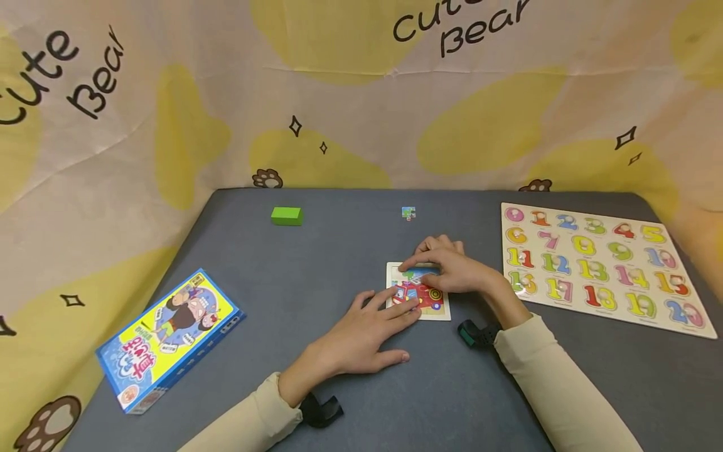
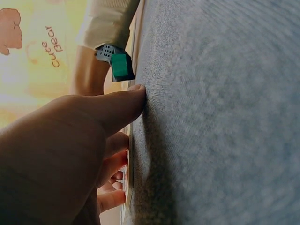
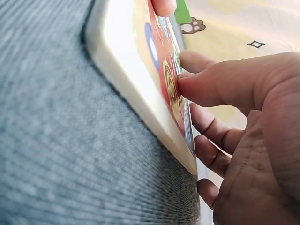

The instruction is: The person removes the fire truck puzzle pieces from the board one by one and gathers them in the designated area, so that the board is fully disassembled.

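Observation:
A small framed jigsaw puzzle [image 1: 445,314] with a red vehicle picture lies on the grey table in front of me. My left hand [image 1: 361,336] reaches over its left edge, its spread fingers resting on the picture and its thumb on the table. From the right, my right hand [image 1: 452,270] touches the puzzle's upper part with thumb and index finger apart. In the right wrist view, the thumb [image 3: 201,89] presses on the picture near a round wheel, while the other fingers bend beyond the board's far edge. Parts of the picture are hidden under both hands.
Farther back lie a small jigsaw piece [image 1: 408,213] and a green block [image 1: 287,216]. A wooden number board [image 1: 607,267] covers the right side, close to my right forearm. At the left stands a blue and yellow box [image 1: 169,339]. A patterned cloth [image 1: 350,94] hangs behind the table.

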Motion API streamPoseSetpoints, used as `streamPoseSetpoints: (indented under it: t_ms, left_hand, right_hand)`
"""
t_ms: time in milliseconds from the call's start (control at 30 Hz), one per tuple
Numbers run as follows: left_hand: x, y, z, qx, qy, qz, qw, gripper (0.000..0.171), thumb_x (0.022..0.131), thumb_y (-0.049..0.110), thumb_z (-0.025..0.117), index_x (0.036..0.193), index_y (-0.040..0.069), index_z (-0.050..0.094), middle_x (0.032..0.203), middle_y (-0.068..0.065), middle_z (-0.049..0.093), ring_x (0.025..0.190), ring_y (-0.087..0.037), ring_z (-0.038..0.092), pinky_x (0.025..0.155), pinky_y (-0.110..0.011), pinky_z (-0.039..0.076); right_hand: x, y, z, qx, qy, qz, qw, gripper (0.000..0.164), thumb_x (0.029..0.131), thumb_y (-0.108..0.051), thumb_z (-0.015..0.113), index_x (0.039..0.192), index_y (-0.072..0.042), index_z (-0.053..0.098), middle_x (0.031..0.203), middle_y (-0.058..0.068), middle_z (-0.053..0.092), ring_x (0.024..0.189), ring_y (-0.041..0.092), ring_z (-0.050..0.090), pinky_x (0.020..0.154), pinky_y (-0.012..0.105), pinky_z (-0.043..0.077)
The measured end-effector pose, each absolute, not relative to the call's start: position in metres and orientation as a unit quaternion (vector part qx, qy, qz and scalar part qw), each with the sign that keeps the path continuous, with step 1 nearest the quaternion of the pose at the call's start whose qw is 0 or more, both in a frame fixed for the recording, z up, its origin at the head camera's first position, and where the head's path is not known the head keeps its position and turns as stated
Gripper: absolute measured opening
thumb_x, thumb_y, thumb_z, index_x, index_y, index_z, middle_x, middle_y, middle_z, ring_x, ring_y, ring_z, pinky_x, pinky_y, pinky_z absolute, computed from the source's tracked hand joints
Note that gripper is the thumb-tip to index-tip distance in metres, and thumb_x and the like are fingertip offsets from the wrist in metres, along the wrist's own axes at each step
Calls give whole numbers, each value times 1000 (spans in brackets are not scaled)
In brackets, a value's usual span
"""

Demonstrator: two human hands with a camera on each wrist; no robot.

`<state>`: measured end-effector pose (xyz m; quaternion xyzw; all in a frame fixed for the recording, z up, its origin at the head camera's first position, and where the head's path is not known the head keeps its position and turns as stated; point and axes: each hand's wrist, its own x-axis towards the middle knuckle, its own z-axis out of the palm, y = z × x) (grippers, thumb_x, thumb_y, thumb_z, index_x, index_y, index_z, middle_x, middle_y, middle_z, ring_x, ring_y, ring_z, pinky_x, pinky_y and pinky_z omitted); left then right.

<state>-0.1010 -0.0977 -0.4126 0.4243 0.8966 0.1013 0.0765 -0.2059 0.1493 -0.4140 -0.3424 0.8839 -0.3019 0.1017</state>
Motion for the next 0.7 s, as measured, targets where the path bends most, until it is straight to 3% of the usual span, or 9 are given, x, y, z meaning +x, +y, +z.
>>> streamPoseSetpoints:
  t_ms: [367,700]
  left_hand:
    - [-103,-98,-416,423,898,104,52,69,96,57,62,156,28,44,167,0,33,157,-26,24,116,-55,29]
    - [-103,-99,-419,421,898,116,48,69,95,55,63,156,28,44,166,1,36,156,-25,26,116,-54,29]
  right_hand:
    - [-206,151,-414,-340,884,-301,115,43,87,-5,67,121,-30,76,114,0,57,109,22,38,87,45,18]
    - [-207,154,-415,-348,872,-321,122,46,87,0,62,122,-27,75,112,1,58,110,26,38,86,47,17]
